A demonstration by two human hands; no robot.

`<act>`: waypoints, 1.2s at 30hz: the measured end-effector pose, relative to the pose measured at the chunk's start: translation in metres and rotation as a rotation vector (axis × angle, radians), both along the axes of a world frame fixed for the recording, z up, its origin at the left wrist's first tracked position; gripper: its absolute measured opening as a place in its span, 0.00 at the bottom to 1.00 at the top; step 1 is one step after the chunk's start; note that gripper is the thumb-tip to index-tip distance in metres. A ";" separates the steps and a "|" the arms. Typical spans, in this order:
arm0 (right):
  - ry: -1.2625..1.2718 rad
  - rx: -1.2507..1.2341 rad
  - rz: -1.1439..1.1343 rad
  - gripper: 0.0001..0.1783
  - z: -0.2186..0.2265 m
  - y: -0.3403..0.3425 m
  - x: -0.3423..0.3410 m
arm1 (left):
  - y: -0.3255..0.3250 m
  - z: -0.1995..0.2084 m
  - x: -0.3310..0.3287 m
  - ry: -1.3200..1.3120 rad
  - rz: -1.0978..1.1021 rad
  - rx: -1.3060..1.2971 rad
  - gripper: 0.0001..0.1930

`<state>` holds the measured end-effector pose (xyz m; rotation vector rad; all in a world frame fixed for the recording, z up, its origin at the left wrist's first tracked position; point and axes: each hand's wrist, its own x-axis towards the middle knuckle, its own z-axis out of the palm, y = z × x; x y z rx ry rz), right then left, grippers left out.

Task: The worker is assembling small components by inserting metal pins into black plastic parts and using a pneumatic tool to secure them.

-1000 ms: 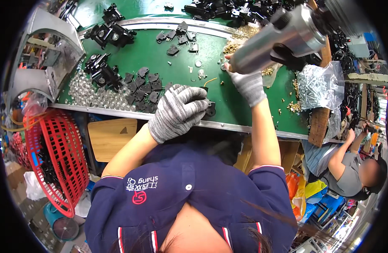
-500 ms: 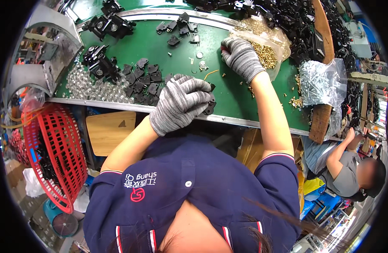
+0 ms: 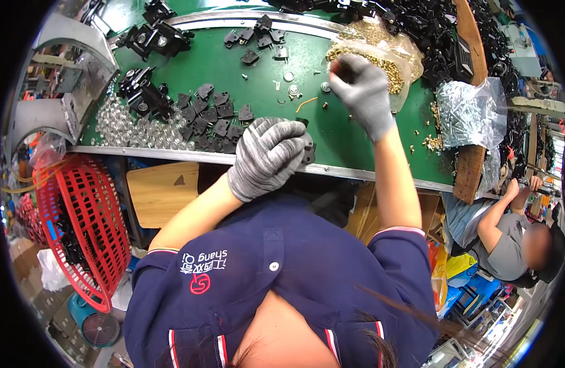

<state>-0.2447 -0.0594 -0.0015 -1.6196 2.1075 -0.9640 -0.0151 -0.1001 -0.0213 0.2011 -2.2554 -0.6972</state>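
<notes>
Holding a black part (image 3: 309,153) in the left hand (image 3: 269,158), with gloved fingers curled around it, at the near edge of the green surface (image 3: 331,138). Holding the right hand (image 3: 359,83) beside brass screws (image 3: 393,78) in a clear bag (image 3: 411,52), with fingers bent inward; unable to tell whether pinching or touching anything there. Having flat black pieces (image 3: 212,113) just left of the left hand, then clear round pieces (image 3: 138,129), and an orange wire (image 3: 305,104) between the hands.

From here I see a glossy worktop (image 3: 347,147), shiny brassy screws (image 3: 394,76) at one o'clock, a smooth wooden panel (image 3: 156,199) at nine.
</notes>
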 end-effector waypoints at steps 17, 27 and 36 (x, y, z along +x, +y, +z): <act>-0.234 -0.373 -0.111 0.09 -0.007 0.078 0.083 | -0.005 -0.006 -0.016 0.149 -0.001 0.000 0.11; -0.161 -0.468 -0.089 0.14 -0.014 0.081 0.080 | -0.005 -0.010 -0.016 0.140 0.021 -0.008 0.11; 0.457 -0.993 -0.005 0.28 0.073 -0.081 0.004 | -0.006 -0.008 -0.013 0.156 0.033 -0.021 0.10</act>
